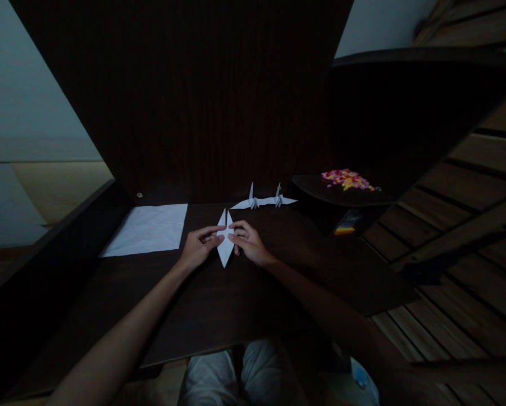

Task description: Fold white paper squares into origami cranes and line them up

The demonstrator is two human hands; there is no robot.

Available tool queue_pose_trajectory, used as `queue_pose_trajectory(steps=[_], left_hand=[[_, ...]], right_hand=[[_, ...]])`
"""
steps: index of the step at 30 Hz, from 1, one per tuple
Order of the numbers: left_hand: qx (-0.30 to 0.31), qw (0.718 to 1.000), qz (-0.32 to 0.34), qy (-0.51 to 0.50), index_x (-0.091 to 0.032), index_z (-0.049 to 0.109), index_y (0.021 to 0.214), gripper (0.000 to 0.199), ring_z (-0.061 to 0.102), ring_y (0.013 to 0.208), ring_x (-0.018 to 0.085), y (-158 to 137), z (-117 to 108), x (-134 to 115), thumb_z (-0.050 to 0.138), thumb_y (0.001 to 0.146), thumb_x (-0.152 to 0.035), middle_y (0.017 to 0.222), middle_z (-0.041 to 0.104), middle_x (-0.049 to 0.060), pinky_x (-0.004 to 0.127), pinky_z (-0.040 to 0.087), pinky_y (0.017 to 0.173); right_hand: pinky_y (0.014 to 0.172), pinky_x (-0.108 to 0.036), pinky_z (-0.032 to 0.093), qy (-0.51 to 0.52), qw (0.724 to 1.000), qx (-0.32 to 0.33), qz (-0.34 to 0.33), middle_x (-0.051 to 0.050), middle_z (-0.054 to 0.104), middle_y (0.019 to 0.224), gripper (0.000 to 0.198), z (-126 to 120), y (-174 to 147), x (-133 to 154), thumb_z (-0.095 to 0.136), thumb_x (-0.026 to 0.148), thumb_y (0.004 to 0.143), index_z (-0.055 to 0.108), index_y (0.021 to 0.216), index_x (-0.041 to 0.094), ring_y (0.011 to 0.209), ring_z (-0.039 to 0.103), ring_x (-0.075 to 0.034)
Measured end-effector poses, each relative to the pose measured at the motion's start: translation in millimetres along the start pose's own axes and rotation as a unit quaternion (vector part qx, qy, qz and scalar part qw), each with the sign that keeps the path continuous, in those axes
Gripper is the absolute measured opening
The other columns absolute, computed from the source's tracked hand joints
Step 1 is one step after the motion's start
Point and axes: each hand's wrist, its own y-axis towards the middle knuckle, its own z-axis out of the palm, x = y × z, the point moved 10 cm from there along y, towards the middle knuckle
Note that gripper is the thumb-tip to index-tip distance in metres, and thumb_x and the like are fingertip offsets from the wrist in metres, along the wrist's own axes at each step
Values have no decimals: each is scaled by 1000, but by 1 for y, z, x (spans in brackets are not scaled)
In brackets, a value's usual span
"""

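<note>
A white folded paper (pixel 224 251), shaped like a long diamond with a slit at its far end, is held just over the dark desk. My left hand (pixel 198 247) pinches its left edge between thumb and fingers. On the right edge, my right hand (pixel 250 243) grips it the same way, with both thumbs on the near face. Behind it stand two white origami cranes (pixel 253 202) (pixel 278 199), side by side against the back panel. To the left of my hands lies a creased white sheet of paper (pixel 149 228).
A rounded side shelf (pixel 307 183) on the right bears a pile of small pink, red and yellow pieces (pixel 348 179). Below it sits a small item with a yellow edge (pixel 344 230). A raised side board (pixel 49 242) borders the desk (pixel 219 310) at left.
</note>
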Motion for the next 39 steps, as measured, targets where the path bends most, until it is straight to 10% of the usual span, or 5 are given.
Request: queue_pose_trajectory(steps=[29,39], left_hand=[[-6,996,-37,-82,-12,71,103,47,57,56,13,-2,1,4,78,63,-35,71,65,2,24,48,45],[-40,997,-15,-65,-12,60,122,64,67,78,21,0,-8,1,77,66,-38,84,72,7,29,53,66]], right_hand=[[34,-16,35,-19,998,-49,-15,10,52,58,32,-9,1,7,68,41,74,47,88,21,36,46,-5],[31,-15,33,-40,999,-23,14,8,54,52,34,-4,1,0,60,52,80,51,85,19,33,44,-5]])
